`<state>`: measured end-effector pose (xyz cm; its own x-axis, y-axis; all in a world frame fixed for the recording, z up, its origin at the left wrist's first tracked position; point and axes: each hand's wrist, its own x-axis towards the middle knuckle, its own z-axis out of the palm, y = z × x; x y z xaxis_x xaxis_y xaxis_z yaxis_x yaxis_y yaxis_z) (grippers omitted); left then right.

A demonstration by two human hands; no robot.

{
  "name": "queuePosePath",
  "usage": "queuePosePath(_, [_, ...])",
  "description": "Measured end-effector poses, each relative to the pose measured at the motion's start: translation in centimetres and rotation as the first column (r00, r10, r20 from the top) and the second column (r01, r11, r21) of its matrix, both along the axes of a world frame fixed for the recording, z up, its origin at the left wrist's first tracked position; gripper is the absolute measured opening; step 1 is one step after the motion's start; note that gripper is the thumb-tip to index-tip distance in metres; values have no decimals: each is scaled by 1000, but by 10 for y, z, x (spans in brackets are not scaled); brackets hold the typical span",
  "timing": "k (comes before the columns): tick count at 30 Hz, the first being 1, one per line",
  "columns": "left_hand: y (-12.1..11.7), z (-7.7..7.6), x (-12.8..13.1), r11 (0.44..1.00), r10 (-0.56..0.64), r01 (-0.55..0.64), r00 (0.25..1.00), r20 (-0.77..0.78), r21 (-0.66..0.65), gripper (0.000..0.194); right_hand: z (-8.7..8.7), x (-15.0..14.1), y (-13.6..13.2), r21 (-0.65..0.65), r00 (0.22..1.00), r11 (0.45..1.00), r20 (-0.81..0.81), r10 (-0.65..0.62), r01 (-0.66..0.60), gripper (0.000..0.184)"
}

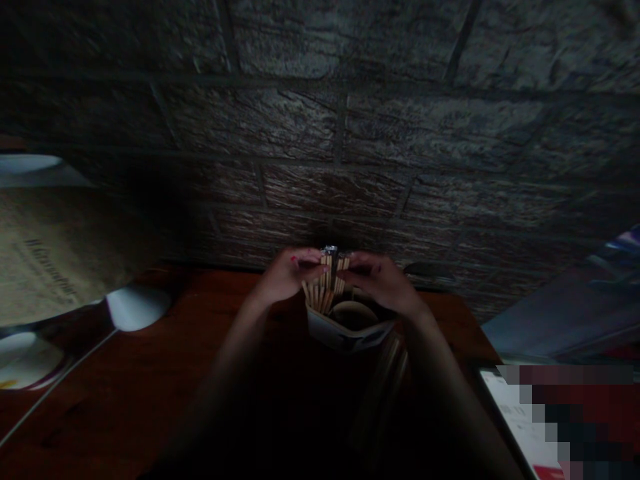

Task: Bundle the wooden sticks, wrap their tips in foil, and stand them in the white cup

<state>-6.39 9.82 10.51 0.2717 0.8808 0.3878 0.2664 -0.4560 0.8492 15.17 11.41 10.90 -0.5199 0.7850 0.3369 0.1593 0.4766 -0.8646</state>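
Note:
Both my hands meet over a bundle of thin wooden sticks (326, 287) that stands in a small paper cup (345, 330) on a dark wooden table (150, 393). My left hand (287, 275) pinches the tops of the sticks from the left. From the right, my right hand (383, 280) closes on the same bundle. A small shiny piece (329, 251) shows at the top between the fingertips; what it is I cannot make out. The scene is very dark.
A brick-patterned wall (350, 133) rises right behind the table. A burlap-like sack (55, 253) and white dishes (137, 307) lie at the left. A device with a lit screen (520, 420) sits at the lower right, a dark bag (565, 313) above it.

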Motion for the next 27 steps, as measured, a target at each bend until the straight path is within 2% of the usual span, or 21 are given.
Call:
queuePosePath(9, [-5, 5, -3, 1000, 12, -12, 1000, 0, -27, 14, -2, -7, -1, 60, 998, 996, -27, -60, 61, 12])
queuePosePath(17, [-4, 5, -3, 999, 3, -4, 1000, -21, -40, 16, -6, -9, 0, 46, 996, 996, -32, -78, 79, 14])
queuePosePath(22, [-2, 4, -3, 999, 9, -12, 998, -60, -46, 17, -9, -10, 3, 70, 991, 989, 20, -130, 129, 16])
queuePosePath(27, [-4, 4, -2, 998, -19, 15, 998, -63, -55, 20, -6, -9, 1, 64, 994, 992, 12, -111, 110, 15])
